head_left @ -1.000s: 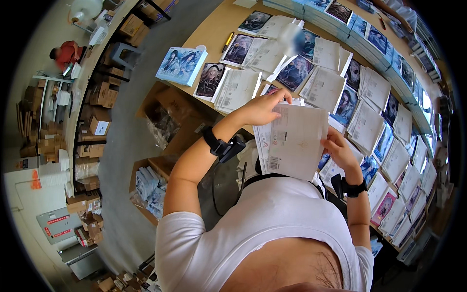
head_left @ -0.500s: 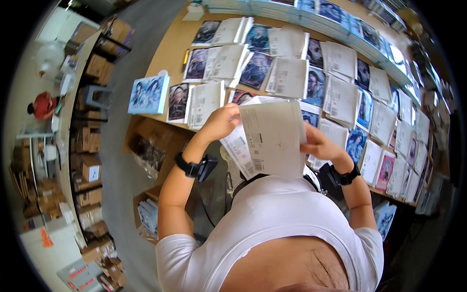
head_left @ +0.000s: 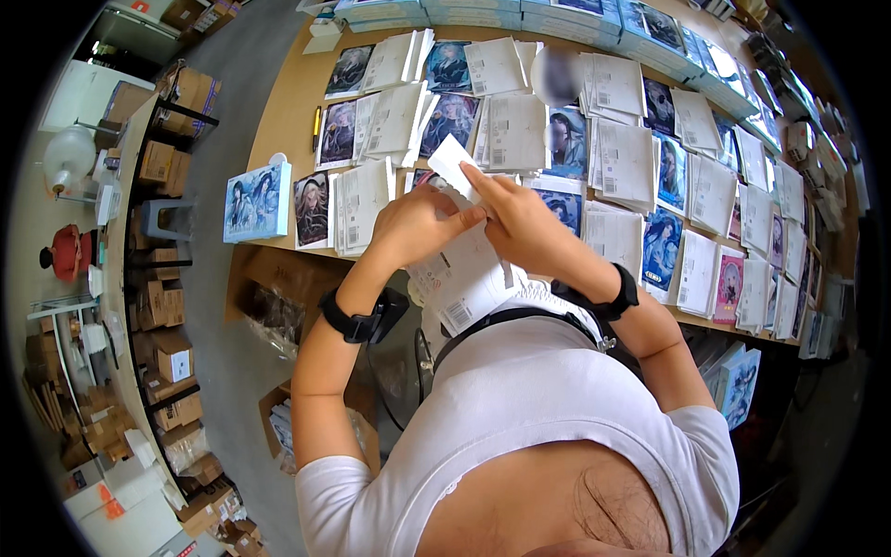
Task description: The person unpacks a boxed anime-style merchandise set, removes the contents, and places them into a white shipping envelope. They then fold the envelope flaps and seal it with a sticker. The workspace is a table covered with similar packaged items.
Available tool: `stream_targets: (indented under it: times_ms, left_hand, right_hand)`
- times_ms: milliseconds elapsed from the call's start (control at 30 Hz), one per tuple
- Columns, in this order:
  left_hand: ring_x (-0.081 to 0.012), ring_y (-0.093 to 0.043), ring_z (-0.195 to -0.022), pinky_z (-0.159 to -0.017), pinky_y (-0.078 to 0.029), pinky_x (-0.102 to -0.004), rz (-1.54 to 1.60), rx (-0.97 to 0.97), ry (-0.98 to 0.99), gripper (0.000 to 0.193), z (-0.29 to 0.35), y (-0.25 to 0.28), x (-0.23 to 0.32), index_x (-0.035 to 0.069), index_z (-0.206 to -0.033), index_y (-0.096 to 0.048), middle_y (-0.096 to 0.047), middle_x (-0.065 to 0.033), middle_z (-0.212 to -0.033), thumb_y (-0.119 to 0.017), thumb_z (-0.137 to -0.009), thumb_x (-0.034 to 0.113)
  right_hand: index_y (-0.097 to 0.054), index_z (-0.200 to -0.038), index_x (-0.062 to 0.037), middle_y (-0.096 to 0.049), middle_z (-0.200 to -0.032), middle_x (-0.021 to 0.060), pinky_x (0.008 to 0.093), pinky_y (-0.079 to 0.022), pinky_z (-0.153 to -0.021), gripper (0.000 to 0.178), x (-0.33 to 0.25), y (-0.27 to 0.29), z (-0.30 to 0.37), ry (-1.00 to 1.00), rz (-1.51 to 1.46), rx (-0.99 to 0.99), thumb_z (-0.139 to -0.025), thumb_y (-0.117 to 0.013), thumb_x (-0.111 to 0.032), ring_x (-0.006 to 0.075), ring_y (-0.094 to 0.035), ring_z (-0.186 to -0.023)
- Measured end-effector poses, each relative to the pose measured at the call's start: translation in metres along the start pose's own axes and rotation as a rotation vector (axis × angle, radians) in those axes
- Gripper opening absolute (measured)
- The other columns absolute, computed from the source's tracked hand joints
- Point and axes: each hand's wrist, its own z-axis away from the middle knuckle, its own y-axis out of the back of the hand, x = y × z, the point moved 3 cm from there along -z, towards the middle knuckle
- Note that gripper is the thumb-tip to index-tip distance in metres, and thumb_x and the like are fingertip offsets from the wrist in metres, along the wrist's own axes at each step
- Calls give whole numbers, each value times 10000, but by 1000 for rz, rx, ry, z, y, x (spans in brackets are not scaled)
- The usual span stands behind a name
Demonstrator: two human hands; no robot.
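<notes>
Above my lap and in front of the table edge, a white printed packet (head_left: 461,290) with a barcode hangs tilted from both hands. My left hand (head_left: 416,226) is closed around its upper left side, with the thumb pointing across it. From the right, my right hand (head_left: 531,221) is closed on the packet's upper part, fingers pressed together. A white corner (head_left: 450,160) sticks up past the right fingertips; whether it belongs to the same packet, I cannot tell. The hands nearly touch and hide the packet's middle.
Rows of white packets (head_left: 515,130) and illustrated cards (head_left: 453,121) cover the table (head_left: 290,121). Light-blue boxes (head_left: 566,28) line its far edge. A blue illustrated box (head_left: 257,201) stands at the left corner. Open cartons (head_left: 269,278) sit below; shelving (head_left: 153,306) runs along the left.
My right hand has moved left and up, close beside the left hand. The packet, earlier spread broad and flat between both hands, is now tilted and partly covered by them.
</notes>
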Motion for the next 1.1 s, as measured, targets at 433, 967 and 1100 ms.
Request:
stream_targets:
  times_ms: [433, 967, 1100]
  left_hand:
    - [-318, -611, -888, -761, -481, -381, -33, 31, 80, 403, 2, -1, -1, 65, -962, -641, -627, -161, -996, -553, -695, 354]
    - [-328, -602, -880, -756, -471, -392, 66, 25, 97, 412, -1, -3, -14, 53, -876, -665, -627, -149, -969, -513, -742, 412]
    - [-319, -600, -890, -785, -462, -369, 70, -9, -5, 495, 1, -3, -20, 58, -883, -671, -621, -144, -988, -522, -783, 519]
  right_hand:
    - [-247, -1393, -52, -476, -724, 90, 292, -440, -525, 768, 6, 4, -4, -157, -303, -223, -663, -445, 79, 172, -517, -567]
    - [-335, -1351, -32, -497, -841, 104, 281, -451, -453, 665, 11, 10, -10, -363, -412, -227, -699, -402, 75, 158, -549, -550]
    - [-384, -1322, -22, -474, -914, 130, 273, -458, -549, 614, 30, 5, -2, -19, -9, -85, -714, -430, 51, 183, -568, -664]
